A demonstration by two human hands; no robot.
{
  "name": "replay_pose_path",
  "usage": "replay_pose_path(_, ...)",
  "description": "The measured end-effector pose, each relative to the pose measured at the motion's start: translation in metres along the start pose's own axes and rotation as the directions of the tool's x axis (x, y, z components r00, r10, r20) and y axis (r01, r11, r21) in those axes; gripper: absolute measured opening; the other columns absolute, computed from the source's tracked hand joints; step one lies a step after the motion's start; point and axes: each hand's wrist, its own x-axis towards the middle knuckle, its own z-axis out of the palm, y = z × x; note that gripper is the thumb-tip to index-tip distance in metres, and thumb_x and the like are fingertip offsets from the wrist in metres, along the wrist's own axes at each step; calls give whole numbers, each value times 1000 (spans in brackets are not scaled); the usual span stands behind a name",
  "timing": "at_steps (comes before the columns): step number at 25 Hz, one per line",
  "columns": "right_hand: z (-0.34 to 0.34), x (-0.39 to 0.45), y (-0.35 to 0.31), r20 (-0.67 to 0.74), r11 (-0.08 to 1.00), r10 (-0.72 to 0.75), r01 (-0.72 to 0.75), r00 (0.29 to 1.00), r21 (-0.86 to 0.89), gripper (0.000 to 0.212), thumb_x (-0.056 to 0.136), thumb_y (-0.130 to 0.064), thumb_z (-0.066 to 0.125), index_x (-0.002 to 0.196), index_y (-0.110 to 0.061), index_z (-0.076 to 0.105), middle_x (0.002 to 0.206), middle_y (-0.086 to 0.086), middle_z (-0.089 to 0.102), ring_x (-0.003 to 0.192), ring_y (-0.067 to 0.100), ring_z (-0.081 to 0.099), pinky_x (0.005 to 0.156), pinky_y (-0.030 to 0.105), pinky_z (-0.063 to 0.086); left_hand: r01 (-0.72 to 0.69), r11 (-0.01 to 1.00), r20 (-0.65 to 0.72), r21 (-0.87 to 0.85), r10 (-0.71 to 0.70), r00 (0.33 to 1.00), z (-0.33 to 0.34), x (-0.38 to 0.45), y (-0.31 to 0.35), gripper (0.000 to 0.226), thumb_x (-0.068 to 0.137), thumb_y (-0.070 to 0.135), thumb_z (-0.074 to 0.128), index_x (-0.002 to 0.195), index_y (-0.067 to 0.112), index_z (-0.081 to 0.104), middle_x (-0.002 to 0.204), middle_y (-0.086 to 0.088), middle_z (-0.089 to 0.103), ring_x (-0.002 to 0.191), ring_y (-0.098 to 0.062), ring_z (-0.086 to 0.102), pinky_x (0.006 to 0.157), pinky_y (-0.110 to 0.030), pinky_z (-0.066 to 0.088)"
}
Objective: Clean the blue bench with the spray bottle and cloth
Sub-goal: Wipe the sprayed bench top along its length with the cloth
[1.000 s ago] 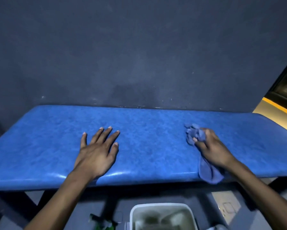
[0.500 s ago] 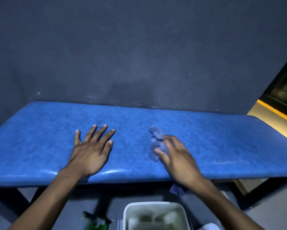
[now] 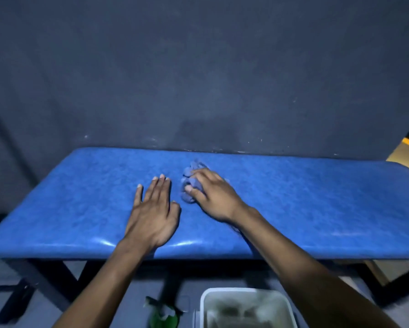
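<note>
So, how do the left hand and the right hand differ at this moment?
The left hand lies flat and open, fingers spread; the right hand is curled around the cloth. The left hand holds nothing; the right presses the bunched cloth down. Both rest on the blue bench.

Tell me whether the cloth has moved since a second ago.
Yes. The right hand has swept the cloth leftward along the bench, ending beside the left hand.

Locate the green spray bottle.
In the head view, the green spray bottle sits on the floor below the blue padded bench, just left of the white bin.
</note>
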Motion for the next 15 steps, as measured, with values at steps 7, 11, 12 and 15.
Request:
replay_pose_path(7, -43, -27, 87, -130, 968, 243, -250, 961, -39, 46, 102, -49, 44, 132, -17, 54, 139, 5, 54, 130, 29, 51, 106, 37, 38, 11, 999, 23, 54, -13, 1000, -1, -1, 3, 81, 86, 45, 2, 159, 15, 16, 169, 1, 10, 156, -15, 4, 126, -45, -1)
replay_pose_path(11, -24, -26, 26, -65, 993, 66, -71, 996, -89, 38, 105, -42, 42, 126, -12, 54, 131, 10, 57, 123, 30, 52, 103, 37, 36, 4, 999, 23, 40, -5, 1000, -3, -1, 2, 77, 88, 43, 5, 159, 15, 17, 169, 3, 10, 155, -14, 4, 126, -44, 0)
replay_pose_path(12, -21, -46, 8, -34, 997, -58, 56, 998, -61, 37, 105, -42, 41, 125, -14, 54, 131, 7, 57, 123, 25, 50, 103, 34, 35, 12, 999, 16, 42, -13, 1000, -2, -2, 2, 77, 88, 43, 5, 159, 16, 18, 169, 3, 11, 155, -13, 5, 126, -43, 0)
replay_pose_path(15, -14, -62, -9, -71, 992, -128, 128, 989, -11, 39, 105, -48, 36, 123, -18, 53, 132, 2, 57, 121, 20, 50, 101, 33, 38, 12, 998, 14, 68, -13, 1000, 0, 0, 3, 78, 88, 44, 3, 159, 17, 19, 168, 4, 13, 155, -13, 6, 126, -44, 1)
